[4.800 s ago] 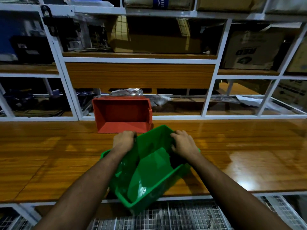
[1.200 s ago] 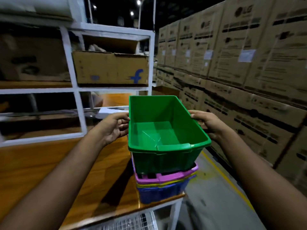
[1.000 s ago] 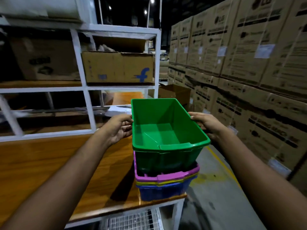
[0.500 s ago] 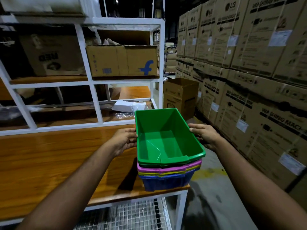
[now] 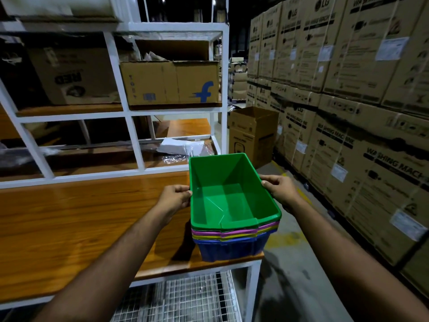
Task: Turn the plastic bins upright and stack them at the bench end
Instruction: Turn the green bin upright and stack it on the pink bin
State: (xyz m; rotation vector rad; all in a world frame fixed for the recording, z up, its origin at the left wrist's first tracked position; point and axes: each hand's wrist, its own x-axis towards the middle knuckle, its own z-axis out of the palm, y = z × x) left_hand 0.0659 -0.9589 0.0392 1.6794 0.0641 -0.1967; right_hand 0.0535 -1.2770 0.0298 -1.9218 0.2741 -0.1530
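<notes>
An upright green bin sits nested on top of a stack at the right end of the wooden bench. Below it show the rims of a pink bin and a yellow bin, with a blue bin at the bottom. My left hand grips the green bin's left rim. My right hand grips its right rim.
A white shelf frame with cardboard boxes rises behind the bench. Papers and plastic bags lie on the lower shelf. An open carton stands on the floor. Stacked washing machine boxes wall the right side. Wire mesh lies under the bench.
The green bin has gone down into the stack and now sits fully nested on the pink bin. Both hands stayed on its rims and sank with it.
</notes>
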